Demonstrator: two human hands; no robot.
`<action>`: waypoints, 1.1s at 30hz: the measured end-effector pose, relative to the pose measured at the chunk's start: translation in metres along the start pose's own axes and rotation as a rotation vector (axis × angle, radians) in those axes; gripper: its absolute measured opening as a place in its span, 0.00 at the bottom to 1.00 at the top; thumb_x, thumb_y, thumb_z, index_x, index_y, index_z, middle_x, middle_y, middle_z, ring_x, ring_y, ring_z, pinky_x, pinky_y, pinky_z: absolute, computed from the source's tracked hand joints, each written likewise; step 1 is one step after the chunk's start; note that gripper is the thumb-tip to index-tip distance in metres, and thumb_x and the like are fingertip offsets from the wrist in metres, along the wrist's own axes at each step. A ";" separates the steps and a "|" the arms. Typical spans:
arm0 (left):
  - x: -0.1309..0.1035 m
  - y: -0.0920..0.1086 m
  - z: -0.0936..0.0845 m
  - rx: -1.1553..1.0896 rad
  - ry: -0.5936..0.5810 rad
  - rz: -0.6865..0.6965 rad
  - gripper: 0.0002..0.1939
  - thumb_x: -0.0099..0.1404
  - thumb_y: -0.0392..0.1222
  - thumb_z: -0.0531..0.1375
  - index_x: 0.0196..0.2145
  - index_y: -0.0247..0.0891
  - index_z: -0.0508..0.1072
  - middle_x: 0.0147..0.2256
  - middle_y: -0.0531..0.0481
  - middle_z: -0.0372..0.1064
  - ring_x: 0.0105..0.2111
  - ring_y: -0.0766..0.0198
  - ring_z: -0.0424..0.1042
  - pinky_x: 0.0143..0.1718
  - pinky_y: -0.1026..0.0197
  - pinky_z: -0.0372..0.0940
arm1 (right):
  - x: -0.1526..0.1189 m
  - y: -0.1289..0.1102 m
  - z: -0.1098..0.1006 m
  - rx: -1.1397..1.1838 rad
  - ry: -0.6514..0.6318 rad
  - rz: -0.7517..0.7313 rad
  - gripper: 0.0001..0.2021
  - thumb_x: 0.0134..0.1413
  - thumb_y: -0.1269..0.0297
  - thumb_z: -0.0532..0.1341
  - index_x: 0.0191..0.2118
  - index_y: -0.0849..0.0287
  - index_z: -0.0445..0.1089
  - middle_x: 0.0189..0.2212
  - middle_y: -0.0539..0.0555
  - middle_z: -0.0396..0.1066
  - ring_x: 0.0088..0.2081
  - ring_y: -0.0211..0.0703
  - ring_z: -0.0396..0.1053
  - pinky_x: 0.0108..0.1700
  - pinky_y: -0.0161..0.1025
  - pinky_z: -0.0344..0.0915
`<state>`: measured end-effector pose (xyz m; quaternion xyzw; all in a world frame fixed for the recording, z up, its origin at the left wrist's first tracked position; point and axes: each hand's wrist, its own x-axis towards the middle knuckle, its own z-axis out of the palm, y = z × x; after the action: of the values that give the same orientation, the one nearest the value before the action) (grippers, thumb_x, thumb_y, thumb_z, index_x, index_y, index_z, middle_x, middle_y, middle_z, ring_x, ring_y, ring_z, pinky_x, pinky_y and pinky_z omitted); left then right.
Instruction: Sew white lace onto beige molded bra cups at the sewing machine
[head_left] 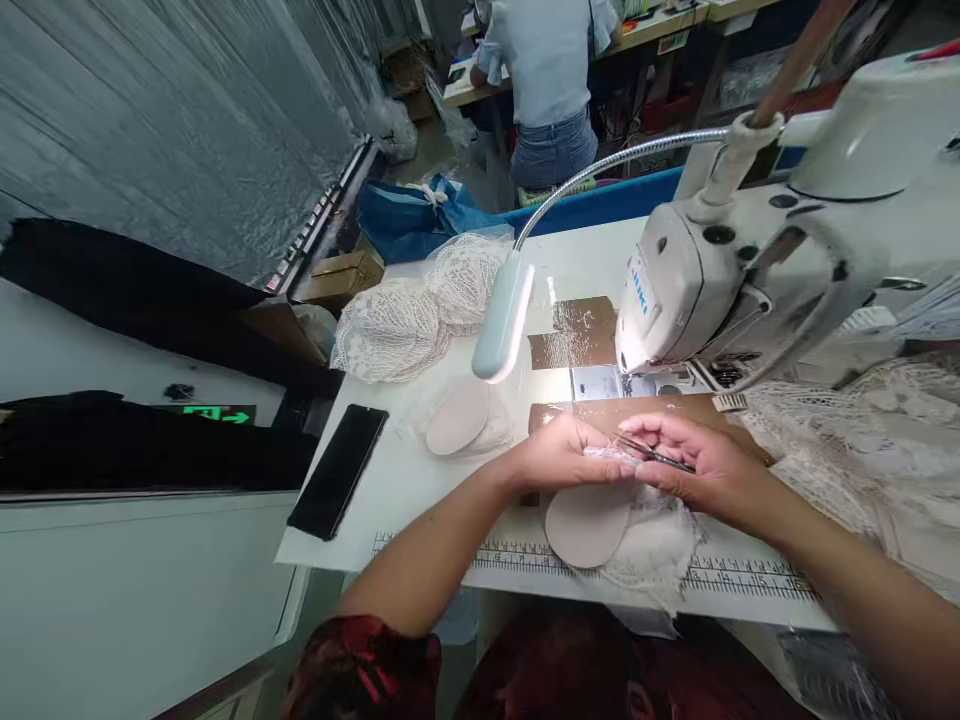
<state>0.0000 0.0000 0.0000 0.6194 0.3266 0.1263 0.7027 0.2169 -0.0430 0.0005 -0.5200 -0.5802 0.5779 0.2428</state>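
Note:
Just in front of the sewing machine [667, 285], my left hand [566, 455] pinches the gathered edge of a piece of white lace [656, 550]. A small pair of metal thread snips [660, 457] lies in my right hand [701, 460], its tips pointing left toward the fabric at my left fingers. My two hands almost touch. Below them hangs the lace, together with a round beige pad [587, 527], over the ruler strip [517, 558] along the table's front edge. Another round beige pad [457, 417] rests on lace to the left.
A black phone [339, 470] lies at the table's left edge. Lace cups [397, 325] are piled at the back left. The lamp head [504, 318] hangs over the table. More lace [862, 450] is heaped at right. A person [547, 80] sits beyond.

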 end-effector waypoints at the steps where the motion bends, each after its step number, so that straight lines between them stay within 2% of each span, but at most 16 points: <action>1: 0.000 0.001 -0.001 0.015 -0.013 -0.006 0.18 0.60 0.50 0.65 0.31 0.29 0.77 0.25 0.52 0.65 0.26 0.71 0.60 0.25 0.69 0.56 | 0.001 -0.002 0.001 -0.020 -0.015 -0.025 0.25 0.52 0.45 0.63 0.51 0.55 0.67 0.46 0.58 0.74 0.46 0.51 0.73 0.48 0.47 0.70; 5: -0.004 0.005 -0.006 0.031 -0.025 -0.030 0.19 0.59 0.52 0.66 0.35 0.30 0.78 0.28 0.50 0.69 0.28 0.69 0.64 0.28 0.68 0.60 | 0.002 -0.004 -0.001 -0.060 -0.061 -0.085 0.18 0.56 0.46 0.60 0.44 0.55 0.71 0.40 0.56 0.75 0.43 0.50 0.73 0.45 0.45 0.70; 7: -0.006 0.007 -0.009 0.013 -0.006 -0.051 0.19 0.58 0.53 0.66 0.35 0.31 0.79 0.30 0.49 0.71 0.30 0.68 0.66 0.30 0.67 0.61 | 0.001 0.000 -0.005 -0.055 -0.065 -0.086 0.20 0.56 0.46 0.60 0.46 0.55 0.70 0.41 0.56 0.75 0.42 0.49 0.73 0.42 0.43 0.70; 10: -0.008 0.008 -0.011 -0.025 0.025 -0.073 0.17 0.58 0.52 0.67 0.31 0.31 0.79 0.27 0.51 0.69 0.27 0.70 0.63 0.28 0.68 0.59 | -0.001 0.008 -0.013 -0.070 -0.088 -0.074 0.21 0.58 0.45 0.58 0.47 0.55 0.70 0.40 0.55 0.75 0.38 0.46 0.73 0.38 0.41 0.68; 14: -0.006 0.008 -0.008 -0.078 -0.002 -0.086 0.17 0.57 0.52 0.67 0.31 0.32 0.79 0.25 0.52 0.67 0.26 0.70 0.61 0.27 0.67 0.58 | 0.000 0.008 -0.017 -0.129 -0.141 -0.114 0.20 0.58 0.46 0.58 0.46 0.55 0.73 0.41 0.54 0.76 0.39 0.46 0.72 0.41 0.41 0.67; 20: 0.000 0.005 -0.003 -0.052 -0.053 -0.095 0.19 0.57 0.53 0.67 0.26 0.30 0.75 0.20 0.56 0.57 0.22 0.74 0.54 0.22 0.68 0.50 | 0.002 0.001 -0.006 -0.247 -0.087 -0.169 0.15 0.60 0.51 0.57 0.42 0.53 0.75 0.38 0.52 0.76 0.40 0.46 0.72 0.42 0.42 0.65; 22: 0.001 0.004 -0.001 -0.040 -0.039 -0.099 0.18 0.58 0.52 0.66 0.27 0.30 0.75 0.21 0.56 0.59 0.22 0.73 0.56 0.23 0.68 0.52 | 0.004 0.003 -0.002 -0.194 -0.042 -0.159 0.15 0.60 0.50 0.56 0.40 0.54 0.74 0.36 0.53 0.76 0.39 0.46 0.72 0.41 0.42 0.66; 25: 0.003 0.004 -0.002 0.006 -0.020 -0.070 0.15 0.59 0.50 0.65 0.30 0.31 0.76 0.26 0.52 0.66 0.26 0.70 0.63 0.26 0.66 0.58 | 0.006 0.005 0.002 -0.046 0.026 -0.128 0.19 0.54 0.48 0.61 0.46 0.54 0.71 0.40 0.54 0.75 0.40 0.47 0.73 0.41 0.42 0.69; 27: 0.001 0.007 -0.006 0.090 -0.056 -0.024 0.12 0.60 0.46 0.65 0.34 0.33 0.76 0.30 0.51 0.69 0.30 0.68 0.66 0.30 0.66 0.60 | 0.007 0.005 0.003 -0.046 0.006 -0.094 0.24 0.51 0.49 0.64 0.51 0.54 0.68 0.44 0.55 0.74 0.42 0.48 0.72 0.43 0.43 0.69; 28: -0.002 0.009 -0.010 0.148 -0.081 -0.007 0.11 0.59 0.43 0.65 0.37 0.34 0.76 0.32 0.50 0.70 0.31 0.67 0.67 0.31 0.66 0.61 | 0.007 0.005 0.003 -0.091 -0.019 -0.076 0.23 0.51 0.51 0.64 0.51 0.54 0.69 0.44 0.55 0.74 0.42 0.48 0.72 0.43 0.43 0.68; 31: -0.013 0.016 -0.023 0.273 -0.130 -0.029 0.14 0.56 0.37 0.65 0.41 0.35 0.73 0.36 0.50 0.69 0.33 0.66 0.67 0.32 0.66 0.62 | 0.006 0.004 0.001 -0.249 -0.077 -0.045 0.12 0.56 0.54 0.59 0.38 0.56 0.72 0.32 0.52 0.73 0.35 0.45 0.69 0.36 0.41 0.64; 33: -0.020 0.019 -0.031 0.281 -0.102 -0.048 0.14 0.57 0.36 0.63 0.43 0.35 0.71 0.35 0.51 0.68 0.32 0.67 0.66 0.32 0.66 0.62 | 0.006 0.005 -0.001 -0.298 -0.076 -0.061 0.11 0.56 0.54 0.57 0.31 0.56 0.69 0.26 0.49 0.68 0.30 0.42 0.65 0.32 0.39 0.59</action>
<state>-0.0298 0.0161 0.0240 0.7092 0.3196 0.0306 0.6276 0.2175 -0.0384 -0.0055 -0.5103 -0.6837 0.4971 0.1584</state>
